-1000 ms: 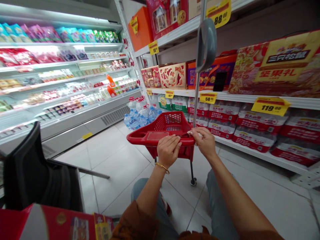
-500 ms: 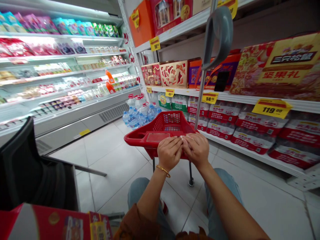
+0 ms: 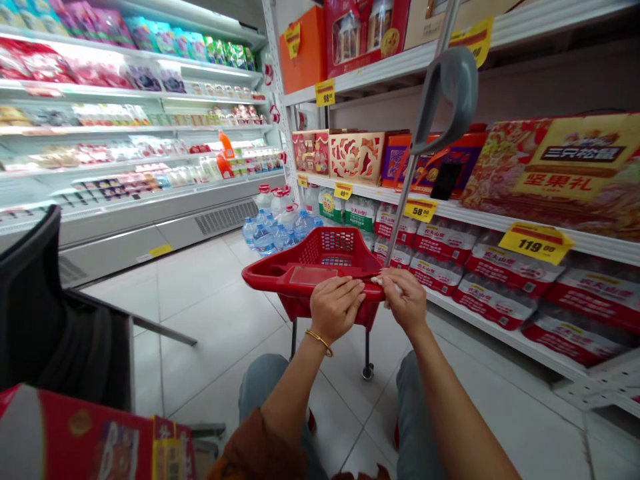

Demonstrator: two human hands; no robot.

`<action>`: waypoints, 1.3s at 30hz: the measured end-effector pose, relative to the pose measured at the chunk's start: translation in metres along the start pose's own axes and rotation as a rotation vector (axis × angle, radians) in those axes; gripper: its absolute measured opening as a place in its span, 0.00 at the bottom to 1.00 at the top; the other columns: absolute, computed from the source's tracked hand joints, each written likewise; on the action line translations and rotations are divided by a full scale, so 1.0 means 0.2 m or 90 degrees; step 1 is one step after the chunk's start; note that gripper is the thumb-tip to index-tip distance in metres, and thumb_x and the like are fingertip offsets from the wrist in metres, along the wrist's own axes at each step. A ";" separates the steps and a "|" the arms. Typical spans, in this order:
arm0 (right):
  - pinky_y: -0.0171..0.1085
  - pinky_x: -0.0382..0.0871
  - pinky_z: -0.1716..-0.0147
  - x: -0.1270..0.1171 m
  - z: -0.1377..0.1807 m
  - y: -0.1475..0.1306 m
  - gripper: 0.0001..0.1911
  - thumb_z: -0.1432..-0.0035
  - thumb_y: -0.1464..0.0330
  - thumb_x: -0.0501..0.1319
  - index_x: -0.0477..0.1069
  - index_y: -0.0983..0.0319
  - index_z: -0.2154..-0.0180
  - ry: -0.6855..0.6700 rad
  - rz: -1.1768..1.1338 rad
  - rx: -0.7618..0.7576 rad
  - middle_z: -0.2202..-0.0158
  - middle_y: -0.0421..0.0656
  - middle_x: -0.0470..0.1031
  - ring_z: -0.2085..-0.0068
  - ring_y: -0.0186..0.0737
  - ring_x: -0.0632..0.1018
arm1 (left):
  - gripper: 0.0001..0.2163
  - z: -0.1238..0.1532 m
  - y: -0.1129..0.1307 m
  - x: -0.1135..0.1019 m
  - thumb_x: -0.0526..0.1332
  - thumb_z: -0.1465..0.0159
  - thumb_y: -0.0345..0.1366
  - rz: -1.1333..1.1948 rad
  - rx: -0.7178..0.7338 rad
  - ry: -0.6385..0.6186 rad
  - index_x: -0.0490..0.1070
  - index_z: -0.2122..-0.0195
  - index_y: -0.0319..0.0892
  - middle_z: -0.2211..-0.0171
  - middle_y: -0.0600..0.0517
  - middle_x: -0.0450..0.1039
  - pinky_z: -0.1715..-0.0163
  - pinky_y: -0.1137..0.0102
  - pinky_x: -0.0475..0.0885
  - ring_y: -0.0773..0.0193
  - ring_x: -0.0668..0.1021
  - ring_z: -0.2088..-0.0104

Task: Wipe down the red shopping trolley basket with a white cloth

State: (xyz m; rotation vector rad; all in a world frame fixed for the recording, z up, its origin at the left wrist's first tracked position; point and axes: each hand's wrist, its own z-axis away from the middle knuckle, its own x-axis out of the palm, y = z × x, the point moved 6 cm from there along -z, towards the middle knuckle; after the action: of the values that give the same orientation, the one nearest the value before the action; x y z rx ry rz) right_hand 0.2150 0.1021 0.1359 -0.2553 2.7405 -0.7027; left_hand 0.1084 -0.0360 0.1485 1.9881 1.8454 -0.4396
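Before me stands a small red plastic shopping cart (image 3: 300, 283) with a perforated basket and thin dark legs. My left hand (image 3: 337, 308), a gold bangle at its wrist, has its fingers curled over the cart's near handle bar. At the bar's right end, my right hand (image 3: 407, 301) pinches a crumpled white wipe or tissue (image 3: 384, 281) against the red plastic. A metal pole (image 3: 400, 223) rises just beyond the right hand, with a grey loop handle (image 3: 470, 87) higher up. The basket's bottom is mostly hidden.
On the right, shelves (image 3: 500, 223) hold gift boxes (image 3: 560, 173) and packs of bottled water (image 3: 495, 273). Blue water jugs (image 3: 273, 233) stand on the floor beyond the cart. A lit fridge (image 3: 165, 230) spans the left. A black chair (image 3: 35, 313) and a red box (image 3: 75, 433) are near left.
My hands, together on the handle before, are now apart; the right has shifted to the bar's right end, and the white wipe shows plainly. The view has shifted slightly.
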 end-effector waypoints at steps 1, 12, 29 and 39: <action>0.44 0.75 0.56 0.00 -0.01 0.01 0.11 0.37 0.66 0.58 0.80 0.57 0.66 -0.009 -0.019 0.009 0.67 0.44 0.81 0.60 0.42 0.80 | 0.10 0.00 0.00 0.00 0.60 0.34 0.35 -0.001 -0.002 -0.002 0.78 0.55 0.47 0.59 0.51 0.82 0.54 0.62 0.74 0.60 0.82 0.55; 0.44 0.75 0.58 0.03 -0.06 0.10 0.14 0.37 0.60 0.58 0.79 0.57 0.69 -0.046 -0.098 0.089 0.67 0.44 0.81 0.61 0.43 0.80 | 0.09 0.01 -0.06 -0.02 0.61 0.35 0.35 0.011 -0.016 0.012 0.79 0.58 0.48 0.60 0.52 0.83 0.55 0.61 0.75 0.60 0.82 0.56; 0.40 0.74 0.60 0.10 0.02 -0.07 0.13 0.37 0.63 0.58 0.79 0.58 0.69 -0.023 -0.101 0.134 0.67 0.43 0.79 0.63 0.40 0.79 | 0.06 0.05 -0.13 -0.17 0.62 0.37 0.32 0.053 -0.013 0.040 0.80 0.63 0.46 0.64 0.54 0.83 0.57 0.63 0.75 0.61 0.83 0.60; 0.41 0.71 0.57 0.09 0.06 -0.08 0.13 0.37 0.62 0.59 0.79 0.58 0.69 0.029 -0.088 0.154 0.67 0.43 0.79 0.62 0.40 0.78 | 0.07 0.03 -0.16 -0.15 0.61 0.37 0.32 0.107 -0.006 0.025 0.80 0.62 0.45 0.64 0.52 0.83 0.55 0.61 0.75 0.60 0.83 0.60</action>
State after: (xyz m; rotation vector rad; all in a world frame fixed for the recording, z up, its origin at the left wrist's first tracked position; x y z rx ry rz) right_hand 0.2030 0.0781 0.1289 -0.3789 2.6646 -1.0797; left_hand 0.0751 -0.0635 0.1545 2.1388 1.6819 -0.3444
